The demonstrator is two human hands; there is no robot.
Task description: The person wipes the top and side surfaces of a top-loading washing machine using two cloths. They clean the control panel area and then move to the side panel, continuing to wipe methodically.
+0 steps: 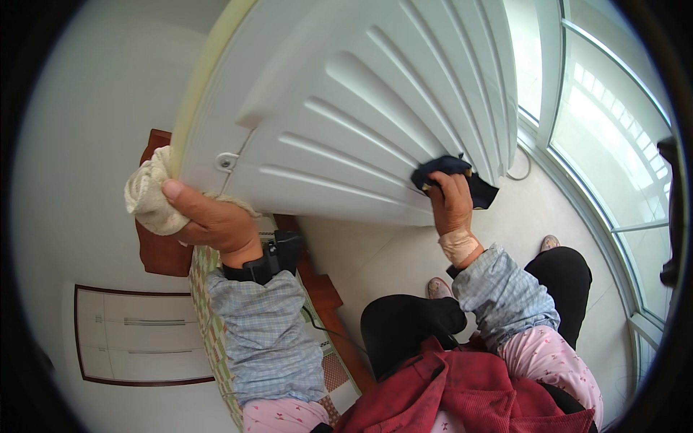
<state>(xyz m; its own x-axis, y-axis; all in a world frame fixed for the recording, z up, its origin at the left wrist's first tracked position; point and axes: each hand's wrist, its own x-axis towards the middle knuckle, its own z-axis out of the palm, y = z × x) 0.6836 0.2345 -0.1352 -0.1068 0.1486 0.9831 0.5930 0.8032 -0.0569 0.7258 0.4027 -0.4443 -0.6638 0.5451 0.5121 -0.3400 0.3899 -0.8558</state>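
A large white appliance-like body (325,157) with long moulded ribs fills the upper middle of the head view. Its left border is yellowish, and a screw tab (226,162) sits close to that side. My left hand (216,222) grips a bunched cream cloth (154,197) at the lower left corner of the white body; some fingers are hidden behind it. A dark navy cloth (482,190) is in my right hand (452,203), held against the lower right of the ribbed face. A tan patch (459,244) covers the right wrist.
Glazed sliding doors (606,162) curve along the right over a pale tiled floor (368,246). Left and below are a brown wooden piece (162,249), a patterned bed or seat cover (208,314) and a wood edge (325,292). A thin black cable (335,331) runs near my left sleeve.
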